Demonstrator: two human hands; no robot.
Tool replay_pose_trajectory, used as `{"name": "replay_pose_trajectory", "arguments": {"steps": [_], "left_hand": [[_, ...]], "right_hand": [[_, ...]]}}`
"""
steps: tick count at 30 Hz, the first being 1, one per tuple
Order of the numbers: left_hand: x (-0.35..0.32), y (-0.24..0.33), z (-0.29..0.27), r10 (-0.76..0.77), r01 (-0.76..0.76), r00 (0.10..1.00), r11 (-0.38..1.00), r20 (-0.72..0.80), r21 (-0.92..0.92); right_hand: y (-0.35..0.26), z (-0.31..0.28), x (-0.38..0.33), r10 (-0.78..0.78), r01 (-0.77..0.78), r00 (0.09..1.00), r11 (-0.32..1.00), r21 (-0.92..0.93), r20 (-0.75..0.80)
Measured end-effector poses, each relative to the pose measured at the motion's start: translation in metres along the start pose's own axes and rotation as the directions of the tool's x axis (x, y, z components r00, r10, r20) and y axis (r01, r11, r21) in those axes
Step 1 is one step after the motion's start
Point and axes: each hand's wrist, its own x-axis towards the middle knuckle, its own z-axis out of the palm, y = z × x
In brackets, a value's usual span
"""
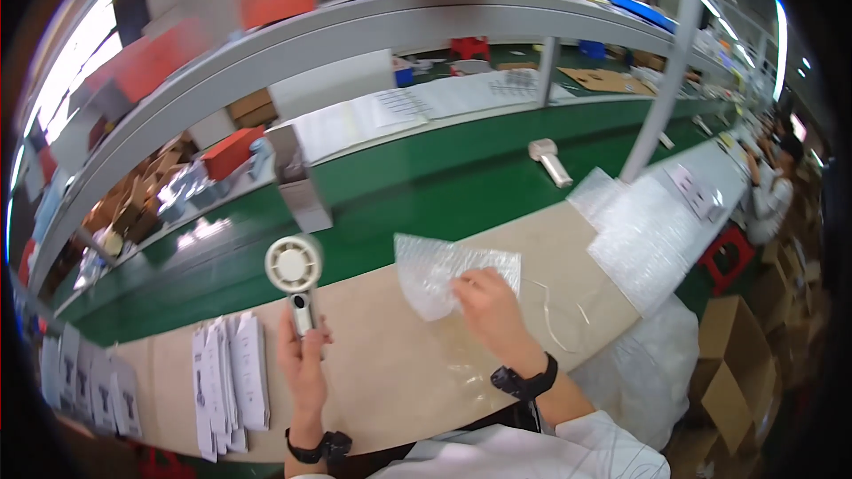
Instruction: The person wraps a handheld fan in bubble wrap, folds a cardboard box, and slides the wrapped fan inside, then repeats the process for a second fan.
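Note:
My left hand (pixel 303 357) is wrapped round the handle of a white handheld fan (pixel 294 266), held upright with its round grille at the top. My right hand (pixel 488 302) pinches a clear bubble-wrap bag (pixel 435 270) over the tan work surface (pixel 373 372). The bag hangs to the left of my fingers and looks flat. A thin white cord (pixel 548 315) lies on the surface to the right of that hand. Left of the fan hand rests a pile of flattened white printed boxes (pixel 232 381).
A green conveyor belt (pixel 408 182) runs behind the work surface, carrying another handheld fan (pixel 550 162) and an upright grey box (pixel 300 179). Bubble-wrap sheets (pixel 643 239) lie at the right. A metal post (pixel 666 71) rises there. Cardboard boxes (pixel 732 372) and a person (pixel 770 186) are farther right.

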Motion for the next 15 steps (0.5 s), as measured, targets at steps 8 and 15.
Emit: {"name": "replay_pose_trajectory", "arguments": {"steps": [8, 15], "left_hand": [[-0.007, 0.001, -0.001, -0.187, 0.181, 0.982, 0.978, 0.041, 0.107], [-0.049, -0.001, 0.045, -0.002, -0.095, 0.979, 0.882, 0.205, 0.462]], "right_hand": [[-0.054, 0.058, -0.015, 0.053, -0.214, 0.834, 0.948, 0.234, 0.549], [-0.071, 0.034, -0.017, 0.149, -0.737, 0.667, -0.013, 0.676, 0.73]]}}
